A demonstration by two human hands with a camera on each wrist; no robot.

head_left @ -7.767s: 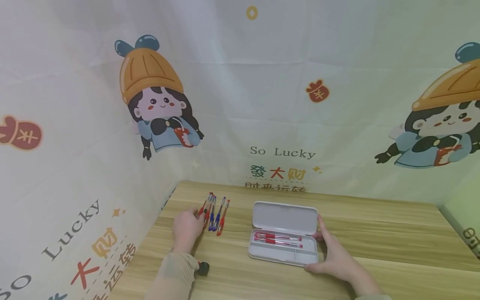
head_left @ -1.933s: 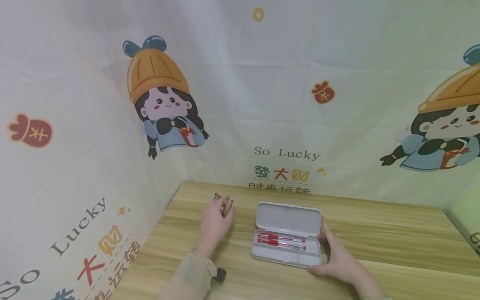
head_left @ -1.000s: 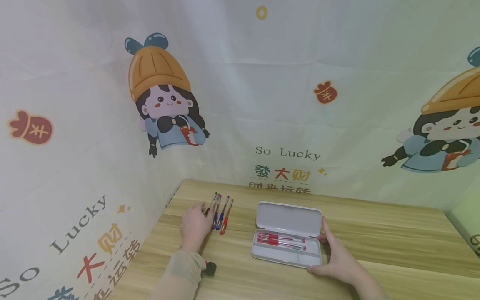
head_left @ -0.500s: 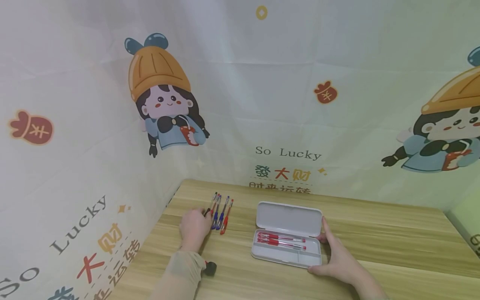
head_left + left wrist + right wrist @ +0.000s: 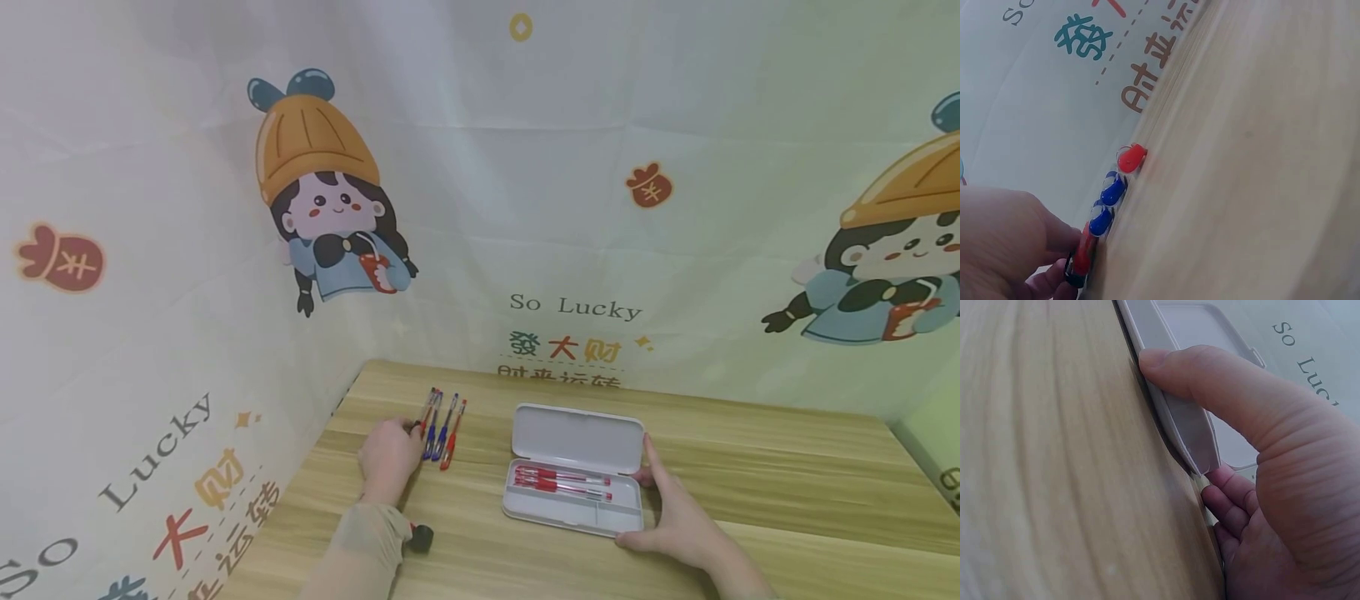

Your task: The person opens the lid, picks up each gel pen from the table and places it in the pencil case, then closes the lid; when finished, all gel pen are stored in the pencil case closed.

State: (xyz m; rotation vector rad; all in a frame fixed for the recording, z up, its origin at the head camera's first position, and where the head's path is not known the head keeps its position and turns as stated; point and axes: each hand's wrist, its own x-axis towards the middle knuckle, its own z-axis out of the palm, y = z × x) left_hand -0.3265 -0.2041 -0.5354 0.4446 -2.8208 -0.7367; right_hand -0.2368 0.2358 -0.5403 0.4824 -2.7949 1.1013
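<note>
On the left of the table, my left hand point(image 5: 390, 454) pinches a black pen point(image 5: 1072, 278) at the end of a row of pens. A red pen point(image 5: 1083, 253) lies against it under the thumb; how much of it the fingers also grip is hard to tell. Beside these lie two blue pens point(image 5: 440, 442) and another red pen point(image 5: 448, 450). My right hand point(image 5: 675, 517) holds the right end of an open grey pencil case point(image 5: 555, 518), thumb on the front edge and fingers behind. Several red pens point(image 5: 551, 485) lie in its rear compartment.
The wooden table point(image 5: 750, 467) meets a printed cloth backdrop point(image 5: 450, 208) at its back and left. The case lid point(image 5: 577, 437) stands raised behind the tray. A small black object point(image 5: 420, 537) sits at my left wrist.
Since the oldest frame, the case holds more red pens and the row is shorter. My left hand has gone from over the row to its left end. The right hand keeps its hold.
</note>
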